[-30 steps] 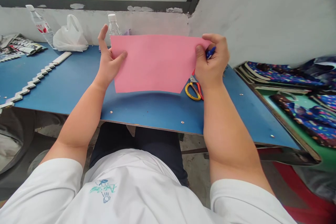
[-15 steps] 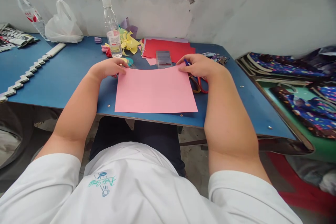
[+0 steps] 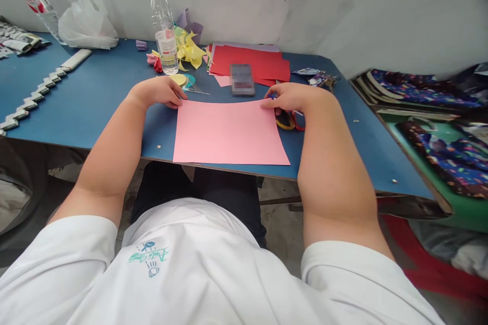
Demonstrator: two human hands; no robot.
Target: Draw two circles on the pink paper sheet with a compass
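A pink paper sheet point(image 3: 229, 132) lies flat at the front edge of the blue table point(image 3: 95, 96). My left hand point(image 3: 160, 91) rests on the table with its fingers curled down onto the sheet's far left corner. My right hand point(image 3: 293, 97) is closed at the far right corner; a bit of a blue pen point(image 3: 272, 95) shows under its fingers. Scissors point(image 3: 290, 121) with yellow and red handles lie partly hidden beneath my right hand and wrist.
Behind the sheet lie a phone point(image 3: 241, 80), a stack of red paper point(image 3: 263, 63), yellow paper shapes point(image 3: 188, 51) and a water bottle point(image 3: 163, 35). A plastic bag point(image 3: 86, 23) and a folded white zigzag strip point(image 3: 38, 96) sit left. Patterned fabric point(image 3: 430, 91) lies right.
The pink sheet, held up in both hands a second ago, has come down flat onto the table. Both hands followed it down and stay at its far corners.
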